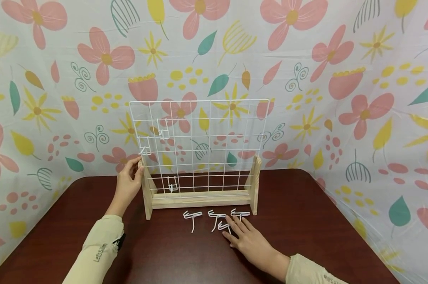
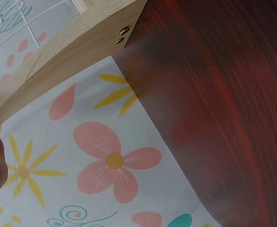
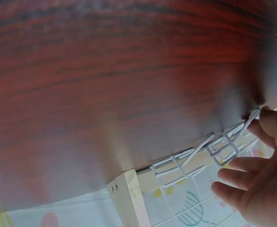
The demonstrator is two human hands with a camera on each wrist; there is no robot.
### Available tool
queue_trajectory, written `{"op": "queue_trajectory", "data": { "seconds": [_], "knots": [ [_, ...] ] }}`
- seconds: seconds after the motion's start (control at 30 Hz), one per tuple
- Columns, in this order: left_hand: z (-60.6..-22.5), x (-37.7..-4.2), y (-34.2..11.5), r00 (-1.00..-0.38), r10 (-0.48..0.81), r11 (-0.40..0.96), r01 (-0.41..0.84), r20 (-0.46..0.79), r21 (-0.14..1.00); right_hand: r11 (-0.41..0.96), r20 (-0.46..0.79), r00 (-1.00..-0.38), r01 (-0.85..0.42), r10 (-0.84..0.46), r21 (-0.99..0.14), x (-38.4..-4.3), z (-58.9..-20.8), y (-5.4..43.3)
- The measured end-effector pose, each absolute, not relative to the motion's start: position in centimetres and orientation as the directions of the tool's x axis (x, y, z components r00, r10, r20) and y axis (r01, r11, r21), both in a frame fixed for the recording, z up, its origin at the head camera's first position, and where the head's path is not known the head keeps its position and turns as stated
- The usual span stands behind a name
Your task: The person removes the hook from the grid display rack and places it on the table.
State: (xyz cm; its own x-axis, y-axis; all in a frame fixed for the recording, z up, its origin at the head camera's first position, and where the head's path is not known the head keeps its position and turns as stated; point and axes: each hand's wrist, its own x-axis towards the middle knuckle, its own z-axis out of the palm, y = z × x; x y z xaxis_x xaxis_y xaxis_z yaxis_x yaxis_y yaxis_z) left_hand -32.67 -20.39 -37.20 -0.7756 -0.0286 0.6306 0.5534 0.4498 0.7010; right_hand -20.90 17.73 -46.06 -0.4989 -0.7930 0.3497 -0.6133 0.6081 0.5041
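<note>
A person in pale sleeves (image 1: 96, 244) works at a dark red-brown worktop (image 1: 171, 252) with both hands in view. A white wire grid (image 1: 209, 150) stands upright towards the far edge, held in a wooden stand made of a left end piece (image 1: 147, 193), a right end piece (image 1: 255, 187) and a crossbar (image 1: 199, 200) along the bottom. The left hand (image 1: 128, 181) pinches the upper end of the left end piece between thumb and fingers. Three white hooks hang on the left part of the grid: an upper hook (image 1: 163, 134), an outer hook (image 1: 145, 151) near the left edge and a lower hook (image 1: 173, 187) just above the crossbar. Four more lie on the worktop in front of the stand: a left loose hook (image 1: 193, 215), a middle loose hook (image 1: 216, 215), a right loose hook (image 1: 240, 213) and a nearest loose hook (image 1: 223, 226). The right hand (image 1: 248, 240) reaches over these with fingers spread, thumb and index finger at the nearest loose hook; whether they pinch it cannot be told. Behind hangs a white floral cloth (image 1: 288, 90)
</note>
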Motion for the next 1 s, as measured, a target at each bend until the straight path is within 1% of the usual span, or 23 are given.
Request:
{"op": "queue_trajectory", "data": {
  "seconds": [0.27, 0.43, 0.57, 0.77, 1.0],
  "knots": [
    [-37.1, -32.5, -20.4, -0.780, -0.034, 0.456, 0.544, 0.625, 0.704, 0.607, 0.420, -0.442, -0.632, -0.793, 0.482, -21.0, -45.6, 17.5],
    [-37.1, -32.4, -20.4, -0.785, -0.036, 0.473, 0.531, 0.618, 0.703, 0.614, 0.486, -0.394, -0.631, -0.780, 0.475, -21.2, -45.2, 17.2],
    [-37.1, -32.4, -20.4, -0.782, -0.036, 0.470, 0.536, 0.622, 0.701, 0.634, 0.543, -0.371, -0.629, -0.753, 0.449, -21.5, -44.9, 16.9],
    [-37.1, -32.5, -20.3, -0.774, -0.035, 0.467, 0.547, 0.633, 0.695, 0.660, 0.592, -0.373, -0.641, -0.715, 0.392, -21.9, -44.2, 16.2],
    [-37.3, -32.7, -20.3, -0.773, -0.034, 0.462, 0.549, 0.633, 0.696, 0.677, 0.609, -0.400, -0.657, -0.685, 0.331, -22.1, -43.4, 15.5]
  ]
}}
